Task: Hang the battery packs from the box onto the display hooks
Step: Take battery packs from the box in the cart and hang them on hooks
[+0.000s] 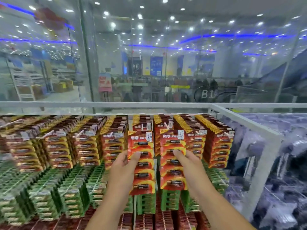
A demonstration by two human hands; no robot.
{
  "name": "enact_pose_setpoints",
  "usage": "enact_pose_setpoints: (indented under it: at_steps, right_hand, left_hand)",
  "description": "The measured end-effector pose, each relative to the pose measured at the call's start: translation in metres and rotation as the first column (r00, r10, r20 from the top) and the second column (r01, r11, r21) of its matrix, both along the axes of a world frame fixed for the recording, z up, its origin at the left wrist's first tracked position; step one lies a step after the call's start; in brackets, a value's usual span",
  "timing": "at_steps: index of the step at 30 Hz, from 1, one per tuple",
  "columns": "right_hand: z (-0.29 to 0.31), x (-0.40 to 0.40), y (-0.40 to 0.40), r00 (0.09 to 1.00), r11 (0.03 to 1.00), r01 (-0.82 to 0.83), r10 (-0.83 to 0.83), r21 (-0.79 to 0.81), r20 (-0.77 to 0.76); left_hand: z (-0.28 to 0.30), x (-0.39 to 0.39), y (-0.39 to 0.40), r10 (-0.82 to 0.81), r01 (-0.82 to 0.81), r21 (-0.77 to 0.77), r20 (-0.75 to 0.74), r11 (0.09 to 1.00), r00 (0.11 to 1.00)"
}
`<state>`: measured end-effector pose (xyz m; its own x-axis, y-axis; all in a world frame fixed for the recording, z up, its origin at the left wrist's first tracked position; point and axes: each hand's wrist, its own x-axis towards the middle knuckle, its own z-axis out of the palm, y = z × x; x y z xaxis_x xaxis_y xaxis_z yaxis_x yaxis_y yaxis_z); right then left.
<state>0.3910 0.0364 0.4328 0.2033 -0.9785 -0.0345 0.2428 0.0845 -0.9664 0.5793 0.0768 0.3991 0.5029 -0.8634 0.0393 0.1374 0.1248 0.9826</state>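
My left hand pinches a long red-and-yellow battery pack by its left edge, thumb on the front. My right hand pinches a second red battery pack by its right edge. Both packs are upright in front of the top row of display hooks, their tops level with the hanging packs. The hook row is crowded with the same red packs. Whether the held packs sit on a hook I cannot tell. No box is in view.
Green battery packs fill the row below, and dark red packs the lowest row. A white frame rail bounds the display on the right. Behind the display is a glass wall with a shop floor beyond.
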Motion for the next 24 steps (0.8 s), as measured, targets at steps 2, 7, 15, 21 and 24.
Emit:
enact_pose_setpoints:
  at_steps: [2, 7, 15, 21, 24]
  right_hand:
    - [0.005, 0.005, 0.001, 0.999, 1.000, 0.019, -0.018, 0.013, -0.043]
    - [-0.003, 0.010, -0.016, 0.990, 0.998, 0.068, -0.069, -0.016, -0.121]
    - [-0.013, 0.035, -0.052, 0.994, 0.992, 0.094, -0.088, 0.083, -0.065]
    - [-0.034, 0.064, -0.093, 0.981, 0.979, 0.184, -0.178, 0.086, -0.073]
    - [-0.039, 0.075, -0.110, 0.967, 0.968, 0.243, -0.236, 0.061, -0.101]
  left_hand:
    - [-0.003, 0.002, -0.008, -0.018, 0.017, 0.011, 0.016, 1.000, 1.000]
    - [-0.004, 0.002, -0.024, 0.009, -0.010, 0.049, 0.023, 0.999, 1.000]
    - [-0.032, 0.019, -0.074, 0.034, -0.036, 0.046, 0.034, 0.998, 0.999]
    - [-0.027, 0.022, -0.107, 0.097, -0.096, 0.054, -0.008, 0.994, 0.995]
    - [-0.029, 0.020, -0.124, 0.150, -0.150, 0.067, 0.005, 0.986, 0.989]
